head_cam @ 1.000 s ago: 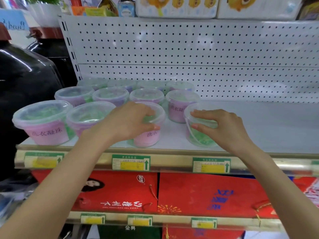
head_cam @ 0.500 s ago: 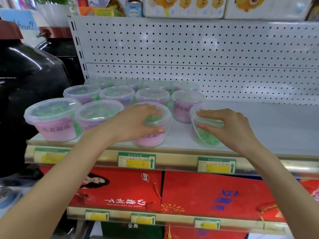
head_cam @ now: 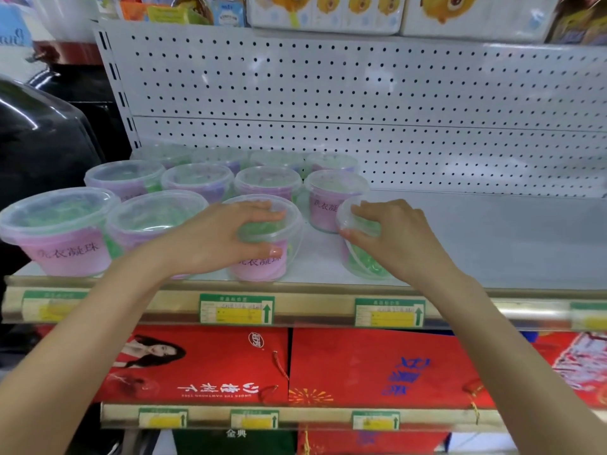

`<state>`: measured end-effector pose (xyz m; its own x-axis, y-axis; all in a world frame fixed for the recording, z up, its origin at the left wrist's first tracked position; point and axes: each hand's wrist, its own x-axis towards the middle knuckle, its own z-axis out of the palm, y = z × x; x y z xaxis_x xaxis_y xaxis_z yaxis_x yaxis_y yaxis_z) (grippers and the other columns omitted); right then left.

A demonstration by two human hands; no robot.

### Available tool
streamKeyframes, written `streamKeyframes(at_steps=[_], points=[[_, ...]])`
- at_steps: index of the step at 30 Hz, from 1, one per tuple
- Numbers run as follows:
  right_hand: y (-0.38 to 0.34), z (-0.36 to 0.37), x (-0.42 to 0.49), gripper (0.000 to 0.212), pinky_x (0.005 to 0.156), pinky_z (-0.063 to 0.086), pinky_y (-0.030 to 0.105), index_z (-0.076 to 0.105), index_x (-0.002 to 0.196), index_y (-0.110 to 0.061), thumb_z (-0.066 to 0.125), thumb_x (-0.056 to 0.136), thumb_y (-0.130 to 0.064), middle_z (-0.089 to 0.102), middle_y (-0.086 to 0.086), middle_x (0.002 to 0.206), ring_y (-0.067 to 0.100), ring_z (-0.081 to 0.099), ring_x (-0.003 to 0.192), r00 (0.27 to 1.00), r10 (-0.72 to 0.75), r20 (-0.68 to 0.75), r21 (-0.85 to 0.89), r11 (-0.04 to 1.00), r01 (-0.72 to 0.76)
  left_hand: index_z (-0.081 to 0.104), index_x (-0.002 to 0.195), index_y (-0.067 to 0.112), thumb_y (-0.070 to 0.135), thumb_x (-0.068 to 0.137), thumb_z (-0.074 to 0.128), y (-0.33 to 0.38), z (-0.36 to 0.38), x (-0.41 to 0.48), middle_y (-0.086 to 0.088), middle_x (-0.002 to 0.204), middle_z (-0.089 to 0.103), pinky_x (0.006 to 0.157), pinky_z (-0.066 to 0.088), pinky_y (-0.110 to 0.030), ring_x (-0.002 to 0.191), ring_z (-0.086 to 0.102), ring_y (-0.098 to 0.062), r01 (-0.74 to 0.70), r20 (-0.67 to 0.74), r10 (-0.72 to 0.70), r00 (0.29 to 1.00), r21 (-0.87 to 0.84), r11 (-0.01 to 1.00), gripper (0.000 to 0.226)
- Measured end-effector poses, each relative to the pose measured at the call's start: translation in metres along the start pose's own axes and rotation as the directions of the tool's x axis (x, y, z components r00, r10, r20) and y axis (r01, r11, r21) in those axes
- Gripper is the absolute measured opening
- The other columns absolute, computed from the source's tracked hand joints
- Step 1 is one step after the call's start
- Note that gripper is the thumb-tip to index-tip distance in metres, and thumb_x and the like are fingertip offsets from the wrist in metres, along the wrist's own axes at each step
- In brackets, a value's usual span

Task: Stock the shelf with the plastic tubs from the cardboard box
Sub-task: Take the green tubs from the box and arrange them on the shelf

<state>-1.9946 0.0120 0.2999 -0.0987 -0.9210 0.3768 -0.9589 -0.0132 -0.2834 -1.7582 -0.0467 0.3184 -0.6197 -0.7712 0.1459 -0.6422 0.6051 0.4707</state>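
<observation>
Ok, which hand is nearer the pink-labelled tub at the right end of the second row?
Right. The right hand grips the green-sided tub just in front of the second-row tub; the left hand grips the front pink tub, farther left.

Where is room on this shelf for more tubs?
Free: the bare shelf right of the green tub the right hand grips, back to the pegboard. Crowded: the left side, packed with rows of tubs, with only a narrow gap beside the pink tub the left hand grips.
</observation>
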Motion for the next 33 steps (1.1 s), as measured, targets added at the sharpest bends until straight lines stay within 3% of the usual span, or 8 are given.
streamKeyframes(at_steps=[5,7,12,17,19,24,28,33], points=[[0.007,-0.041,0.004,0.043,0.105,0.027,0.019,0.058,0.127,-0.027,0.064,0.085,-0.028,0.05,-0.016,0.137,0.003,0.041,0.129,0.914,-0.128,0.385,0.247,0.969,0.032,0.047,0.131,0.042,0.051,0.079,0.06,-0.004,0.005,0.0,0.023,0.148,0.03,0.106,0.019,-0.018,0.135,0.026,0.002,0.006,-0.052,-0.005,0.999,0.021,1.0,0.055],[0.005,-0.044,0.004,0.037,0.1,0.028,0.018,0.063,0.119,-0.031,0.064,0.083,-0.037,0.052,-0.02,0.134,-0.002,0.042,0.126,0.933,-0.126,0.337,0.321,0.947,0.012,0.047,0.131,0.042,0.05,0.081,0.057,-0.004,0.007,0.0,0.022,0.148,0.03,0.103,0.018,-0.016,0.135,0.026,0.001,0.002,-0.074,0.001,0.997,0.037,0.999,0.052],[0.0,-0.024,0.005,0.06,0.105,0.03,0.03,0.049,0.132,-0.036,0.056,0.077,-0.06,0.043,-0.016,0.143,0.011,0.037,0.133,0.963,-0.097,0.251,0.066,0.994,0.083,0.048,0.13,0.043,0.052,0.081,0.056,-0.005,0.008,-0.001,0.022,0.147,0.032,0.104,0.019,-0.018,0.135,0.028,-0.001,0.004,-0.093,0.0,0.996,0.039,0.999,0.05],[0.006,-0.042,0.016,0.053,0.099,0.021,0.002,0.051,0.132,-0.031,0.067,0.082,-0.033,0.041,-0.026,0.139,-0.014,0.03,0.127,0.822,-0.236,0.519,0.3,0.95,0.083,0.047,0.131,0.043,0.052,0.082,0.055,-0.005,0.008,0.0,0.022,0.147,0.031,0.103,0.017,-0.016,0.136,0.027,-0.001,0.004,-0.092,0.001,0.996,0.05,0.999,0.05],[0.007,-0.048,0.019,0.049,0.105,0.021,0.009,0.055,0.129,-0.032,0.068,0.082,-0.027,0.043,-0.028,0.137,-0.014,0.031,0.128,0.781,-0.244,0.575,0.372,0.928,0.016,0.047,0.131,0.043,0.053,0.082,0.054,-0.006,0.009,-0.001,0.021,0.148,0.031,0.103,0.017,-0.017,0.136,0.027,-0.002,-0.003,-0.093,0.008,0.996,0.055,0.998,0.051],[-0.006,-0.029,0.015,0.059,0.101,0.026,0.018,0.051,0.133,-0.029,0.06,0.08,-0.052,0.044,-0.016,0.141,0.002,0.037,0.129,0.932,-0.157,0.328,0.201,0.975,0.094,0.047,0.132,0.041,0.054,0.083,0.052,-0.005,0.01,-0.001,0.019,0.148,0.032,0.099,0.017,-0.015,0.136,0.028,-0.002,-0.018,-0.116,0.027,0.993,0.085,0.996,0.051],[-0.001,-0.027,0.013,0.056,0.102,0.019,0.012,0.045,0.137,-0.027,0.058,0.085,-0.044,0.038,-0.017,0.145,-0.001,0.029,0.134,0.885,-0.256,0.388,0.173,0.964,0.202,0.047,0.132,0.042,0.056,0.082,0.05,-0.004,0.009,-0.001,0.018,0.148,0.032,0.104,0.019,-0.018,0.136,0.028,-0.003,-0.016,-0.114,0.027,0.993,0.098,0.995,0.052],[0.014,-0.039,0.017,0.055,0.107,0.019,0.012,0.048,0.135,-0.03,0.065,0.083,-0.034,0.039,-0.027,0.14,-0.017,0.027,0.128,0.814,-0.275,0.512,0.367,0.927,0.083,0.043,0.136,0.038,0.058,0.085,0.048,-0.003,0.008,-0.001,0.014,0.15,0.03,0.108,0.014,-0.019,0.138,0.025,-0.003,-0.05,-0.065,0.061,0.996,0.163,0.985,0.055]])
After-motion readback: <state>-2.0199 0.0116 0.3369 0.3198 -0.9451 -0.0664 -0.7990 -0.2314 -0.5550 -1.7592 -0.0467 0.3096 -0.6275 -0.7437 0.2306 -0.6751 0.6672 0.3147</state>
